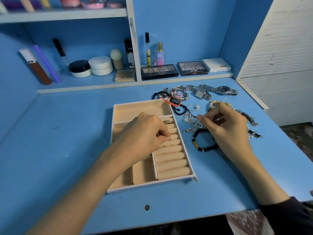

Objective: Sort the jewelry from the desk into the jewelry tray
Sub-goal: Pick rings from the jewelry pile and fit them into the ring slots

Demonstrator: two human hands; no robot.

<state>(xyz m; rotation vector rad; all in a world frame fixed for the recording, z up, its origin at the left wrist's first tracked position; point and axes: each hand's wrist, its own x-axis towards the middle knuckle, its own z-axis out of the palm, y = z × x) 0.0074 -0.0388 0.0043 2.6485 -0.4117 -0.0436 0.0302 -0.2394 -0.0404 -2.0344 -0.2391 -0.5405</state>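
Blue desk (67,133) under blue shelves (64,14)

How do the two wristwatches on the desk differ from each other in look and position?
The square-faced watch has a pale, angular dial, while the round-faced watch has a dark, circular dial. The square-faced watch lies nearer the bracelet pile; the round-faced watch lies farther right, toward the white slatted panel. Both have silver metal link bands and both lie on the blue desk, outside the jewelry tray.

1 head cam, looks fwd & down, close over desk (67,133) w/ tray (186,155).
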